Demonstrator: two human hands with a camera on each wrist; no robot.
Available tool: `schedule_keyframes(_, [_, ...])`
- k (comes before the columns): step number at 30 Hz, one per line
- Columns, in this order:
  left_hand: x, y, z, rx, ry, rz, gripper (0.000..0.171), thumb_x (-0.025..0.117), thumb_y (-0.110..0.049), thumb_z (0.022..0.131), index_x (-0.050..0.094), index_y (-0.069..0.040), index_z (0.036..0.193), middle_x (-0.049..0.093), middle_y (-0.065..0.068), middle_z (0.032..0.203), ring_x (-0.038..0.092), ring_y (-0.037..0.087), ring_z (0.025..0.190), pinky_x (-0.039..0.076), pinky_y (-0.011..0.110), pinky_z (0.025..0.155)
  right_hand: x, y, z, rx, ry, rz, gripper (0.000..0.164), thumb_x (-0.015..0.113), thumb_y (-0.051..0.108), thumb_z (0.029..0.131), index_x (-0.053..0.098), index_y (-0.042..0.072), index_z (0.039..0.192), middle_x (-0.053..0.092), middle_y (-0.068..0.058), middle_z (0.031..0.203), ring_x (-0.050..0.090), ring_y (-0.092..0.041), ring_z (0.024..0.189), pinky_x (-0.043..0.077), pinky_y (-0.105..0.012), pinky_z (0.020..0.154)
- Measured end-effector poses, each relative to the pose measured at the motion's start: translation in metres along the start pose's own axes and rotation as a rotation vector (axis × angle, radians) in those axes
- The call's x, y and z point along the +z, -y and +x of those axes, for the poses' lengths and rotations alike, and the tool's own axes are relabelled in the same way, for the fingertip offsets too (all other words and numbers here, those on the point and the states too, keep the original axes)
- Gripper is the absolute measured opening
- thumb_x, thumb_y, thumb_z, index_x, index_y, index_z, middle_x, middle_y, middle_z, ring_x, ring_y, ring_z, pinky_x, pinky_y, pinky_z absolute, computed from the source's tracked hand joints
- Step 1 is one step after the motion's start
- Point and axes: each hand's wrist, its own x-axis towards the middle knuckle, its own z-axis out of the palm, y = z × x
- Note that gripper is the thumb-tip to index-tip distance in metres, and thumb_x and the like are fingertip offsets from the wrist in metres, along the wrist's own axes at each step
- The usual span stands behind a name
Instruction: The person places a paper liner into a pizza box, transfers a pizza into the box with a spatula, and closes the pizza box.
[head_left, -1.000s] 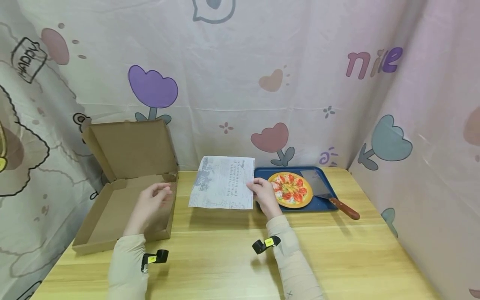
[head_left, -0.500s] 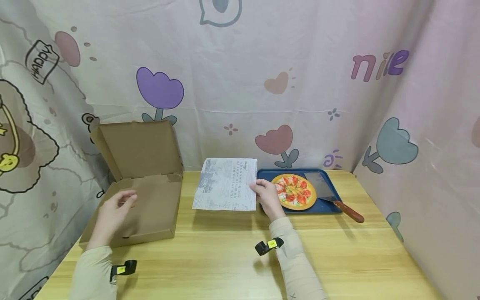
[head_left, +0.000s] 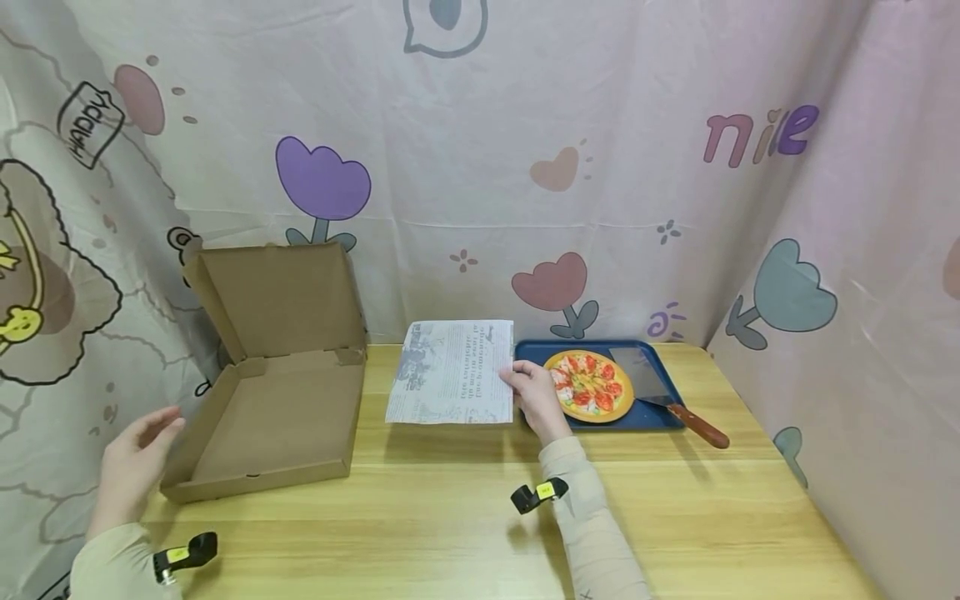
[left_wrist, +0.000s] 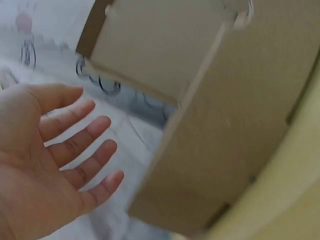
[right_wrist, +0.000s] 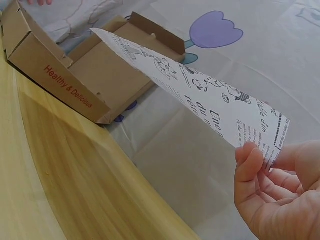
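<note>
My right hand (head_left: 538,400) pinches the right edge of a sheet of newsprint-patterned paper (head_left: 450,371), held up over the table with its shadow below. In the right wrist view, thumb and fingers grip one corner of the paper (right_wrist: 200,95), and the rest stretches out flat. My left hand (head_left: 135,467) is in the air just left of the cardboard pizza box (head_left: 288,417), whose lid (head_left: 281,300) stands raised at the back. The left wrist view shows the left hand (left_wrist: 55,150) with relaxed, spread fingers, nothing in it, beside the box wall (left_wrist: 225,125).
To the right, a blue tray (head_left: 652,421) bears a pizza (head_left: 588,387) and a spatula with a wooden handle (head_left: 699,425) that sticks out past the tray's edge. A patterned curtain (head_left: 450,167) hangs behind the wooden table (head_left: 420,525).
My left hand has moved from over the box out to the left, past its side. The right hand still holds the paper in nearly the same place; the head view has shifted slightly.
</note>
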Motion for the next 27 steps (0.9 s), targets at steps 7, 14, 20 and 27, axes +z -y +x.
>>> schedule_keyframes(7, [-0.001, 0.036, 0.001, -0.139, 0.132, -0.492, 0.055, 0.06, -0.028, 0.097, 0.041, -0.024, 0.148, 0.058, -0.038, 0.099, 0.052, -0.023, 0.086, 0.04, 0.002, 0.093, -0.002, -0.001, 0.0, -0.005, 0.01, -0.003, 0.022, 0.063, 0.007, 0.093, 0.061, -0.008, 0.109, 0.069, -0.003, 0.088, 0.066, -0.01, 0.076, 0.056, -0.027, 0.068])
schedule_keyframes(14, [0.007, 0.058, 0.0, -0.17, 0.268, -1.098, 0.038, 0.049, -0.005, 0.1, 0.064, -0.028, 0.126, 0.07, -0.02, 0.111, 0.06, -0.011, 0.101, -0.026, 0.018, 0.109, -0.006, -0.001, -0.004, -0.063, 0.055, 0.017, 0.012, 0.063, 0.008, 0.092, 0.066, -0.001, 0.099, 0.07, -0.004, 0.089, 0.067, -0.011, 0.076, 0.056, -0.027, 0.066])
schedule_keyframes(20, [0.014, 0.072, -0.002, -0.084, 0.301, -1.16, 0.043, 0.041, 0.0, 0.102, 0.062, -0.025, 0.13, 0.069, -0.018, 0.116, 0.056, -0.013, 0.109, -0.031, 0.013, 0.103, -0.005, -0.002, -0.002, -0.036, 0.045, 0.014, 0.016, 0.061, 0.007, 0.093, 0.064, -0.004, 0.104, 0.069, -0.004, 0.089, 0.067, -0.012, 0.076, 0.056, -0.028, 0.066])
schedule_keyframes(27, [0.016, 0.079, 0.002, -0.145, 0.278, -1.007, 0.042, 0.046, -0.004, 0.101, 0.061, -0.032, 0.128, 0.063, -0.028, 0.112, 0.051, -0.016, 0.106, 0.005, 0.005, 0.114, -0.002, -0.002, 0.0, -0.011, 0.029, 0.003, 0.018, 0.061, 0.006, 0.094, 0.062, -0.006, 0.107, 0.07, -0.004, 0.088, 0.068, -0.012, 0.075, 0.057, -0.028, 0.066])
